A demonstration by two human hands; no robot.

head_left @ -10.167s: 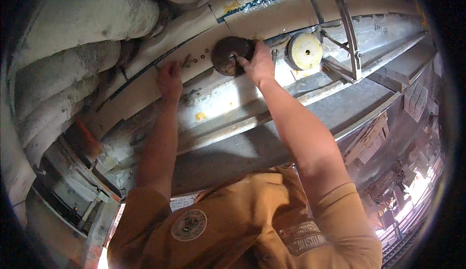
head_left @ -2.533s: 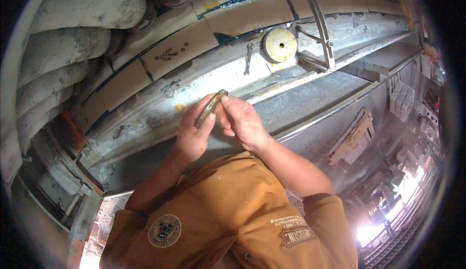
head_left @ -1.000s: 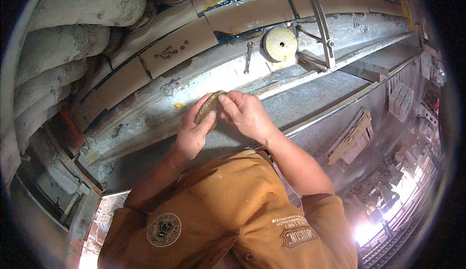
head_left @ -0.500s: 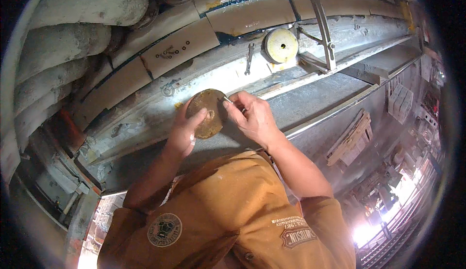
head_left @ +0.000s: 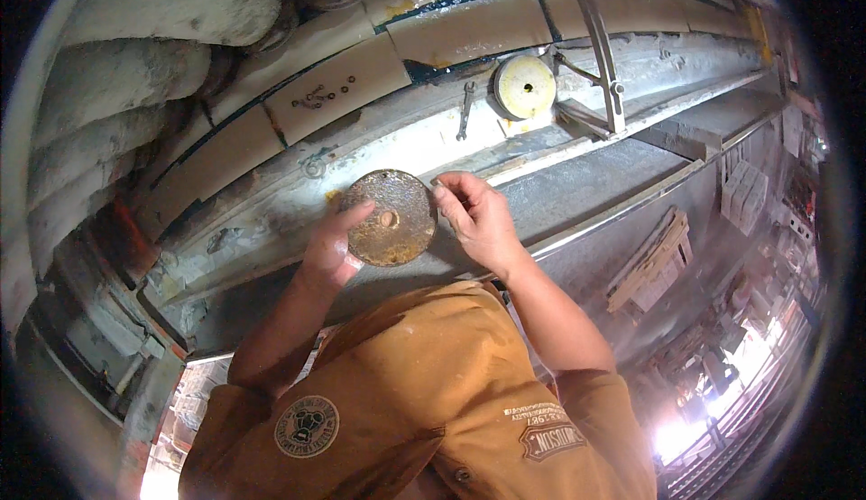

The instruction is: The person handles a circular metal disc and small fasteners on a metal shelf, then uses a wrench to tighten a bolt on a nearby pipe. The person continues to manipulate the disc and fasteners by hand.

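My left hand (head_left: 332, 245) grips a round, rusty brown disc (head_left: 397, 207) by its left side, thumb across its face. The disc has a hole in the middle and a smaller one near its top rim. Its broad face is turned toward me. Beside the disc's right rim, my right hand (head_left: 480, 220) pinches thumb and forefinger together around a small metal piece, mostly hidden by the fingers. Farther off, a pale yellow disc (head_left: 525, 87) with a central hole leans on the ledge. A wrench (head_left: 465, 112) lies to its left.
Small bolts and nuts (head_left: 317, 96) lie on a tan panel (head_left: 347, 80) at the far left. A metal bracket (head_left: 603, 58) rises behind the ledge rail (head_left: 649, 121). Large, dusty rounded forms (head_left: 162, 8) crowd the upper left. Stacked boards (head_left: 649, 261) are at the right.
The disc has turned in my left hand, its face now fuller to view and lit. My right hand has shifted slightly right, and the shiny metal piece in its fingers shows less.
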